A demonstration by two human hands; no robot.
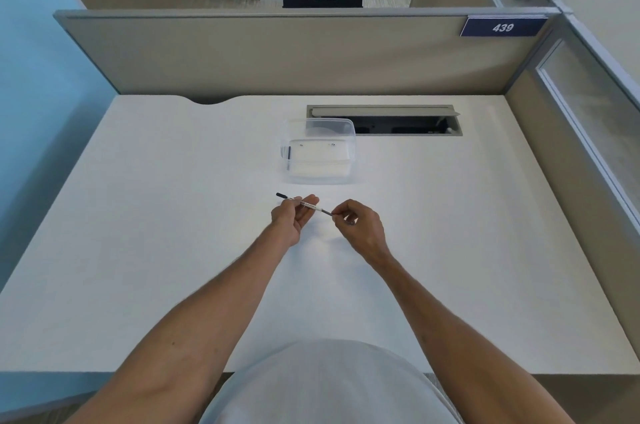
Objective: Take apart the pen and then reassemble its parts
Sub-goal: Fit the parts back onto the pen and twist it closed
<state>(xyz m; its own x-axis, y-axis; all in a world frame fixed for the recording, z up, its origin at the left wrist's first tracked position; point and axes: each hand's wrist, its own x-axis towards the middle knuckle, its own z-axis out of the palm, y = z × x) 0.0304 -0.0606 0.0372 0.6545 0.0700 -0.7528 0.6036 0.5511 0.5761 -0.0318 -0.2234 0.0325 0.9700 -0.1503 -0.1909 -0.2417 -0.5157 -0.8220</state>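
A thin pen (309, 205) with a clear barrel, a printed label and a black left end lies level between my two hands, above the white desk (173, 216). My left hand (292, 217) grips the barrel near its middle, palm turned up. My right hand (360, 226) pinches the dark right end of the pen between thumb and fingers. Whether the tip piece is loose from the barrel I cannot tell.
A clear plastic box (318, 150) stands just beyond my hands, with a small dark pen part (288, 153) at its left wall. Behind it an open cable slot (384, 120) is cut into the desk. Grey partition walls (277, 53) close the back and right sides.
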